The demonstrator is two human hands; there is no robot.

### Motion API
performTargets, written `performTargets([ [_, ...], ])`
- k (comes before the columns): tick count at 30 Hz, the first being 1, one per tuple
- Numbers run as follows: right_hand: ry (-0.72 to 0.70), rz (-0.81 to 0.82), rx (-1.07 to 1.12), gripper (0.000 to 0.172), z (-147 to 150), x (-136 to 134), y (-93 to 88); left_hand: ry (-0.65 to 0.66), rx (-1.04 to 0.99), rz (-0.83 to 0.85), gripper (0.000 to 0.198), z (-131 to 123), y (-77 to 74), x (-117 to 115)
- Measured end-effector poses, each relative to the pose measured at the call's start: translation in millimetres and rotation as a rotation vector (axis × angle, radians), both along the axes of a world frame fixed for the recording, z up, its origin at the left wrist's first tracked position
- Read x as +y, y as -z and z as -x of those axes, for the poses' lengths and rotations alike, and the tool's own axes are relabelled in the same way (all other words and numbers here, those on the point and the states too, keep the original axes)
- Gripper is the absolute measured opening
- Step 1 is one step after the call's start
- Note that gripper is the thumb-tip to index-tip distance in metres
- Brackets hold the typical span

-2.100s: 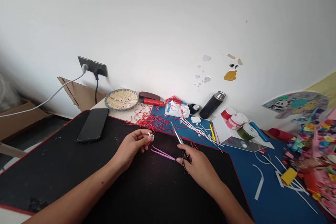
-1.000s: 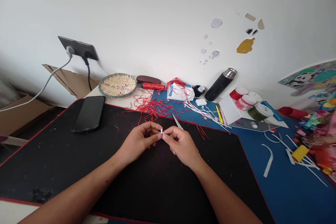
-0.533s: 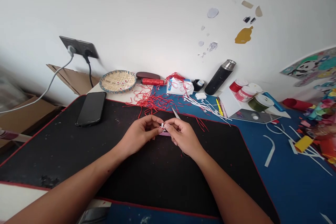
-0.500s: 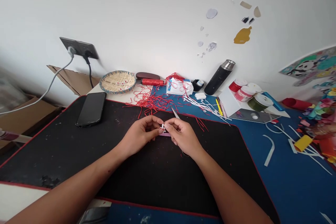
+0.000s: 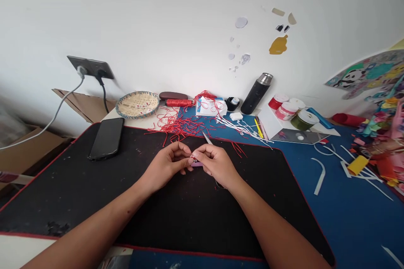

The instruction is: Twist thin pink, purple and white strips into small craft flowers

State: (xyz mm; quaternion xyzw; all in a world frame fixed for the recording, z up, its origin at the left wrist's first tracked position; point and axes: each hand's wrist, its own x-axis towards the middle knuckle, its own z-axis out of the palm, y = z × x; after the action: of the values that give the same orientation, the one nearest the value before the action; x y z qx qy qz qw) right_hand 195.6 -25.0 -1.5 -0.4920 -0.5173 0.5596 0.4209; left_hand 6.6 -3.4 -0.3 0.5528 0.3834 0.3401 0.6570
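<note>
Tiny white strip knot [image 5: 192, 159] pinched at the centre of my grip: L hand [image 5: 167, 167] and R hand [image 5: 216, 166] were clenched in close, fingertips of both on the piece, above a black desk mat [image 5: 63, 201] w/ red edge. Most of the knot was hidden by my fingers. Pink tweezers [image 5: 198, 164] lay just under the grip, only a sliver showing; couldn't tell if either hand touched them. Scissors [image 5: 205, 137] lay beneath R hand, blade tip poking out past my fingers toward the mat's far edge, handle loops [image 5: 219, 185] near R wrist.

Risk, as I judged it: piece so small that any slack in the pinch could drop it among red cord snips [image 5: 179, 128] just beyond the grip, where it'd be hard to find. Bare blade beside R fingers could nick me if that hand slid forward.

Past the far edge of the mat, ahead-left of the grip: woven bamboo tray [image 5: 137, 117], floral pattern inside. Straight ahead: white packet [image 5: 211, 107] tangled w/ red cord. Ahead-right: jars w/ red & pink lids [image 5: 282, 107], lids on, contents unseen, by black thermos [image 5: 256, 89].
</note>
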Motion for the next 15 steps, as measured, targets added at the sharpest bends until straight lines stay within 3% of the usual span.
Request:
performTargets([
  [15, -0.037, 0.01, 0.027, 0.031, -0.4, -0.2, 0.0, -0.004, -0.005, 0.05, 0.044, 1.0, -1.3, 0.5],
])
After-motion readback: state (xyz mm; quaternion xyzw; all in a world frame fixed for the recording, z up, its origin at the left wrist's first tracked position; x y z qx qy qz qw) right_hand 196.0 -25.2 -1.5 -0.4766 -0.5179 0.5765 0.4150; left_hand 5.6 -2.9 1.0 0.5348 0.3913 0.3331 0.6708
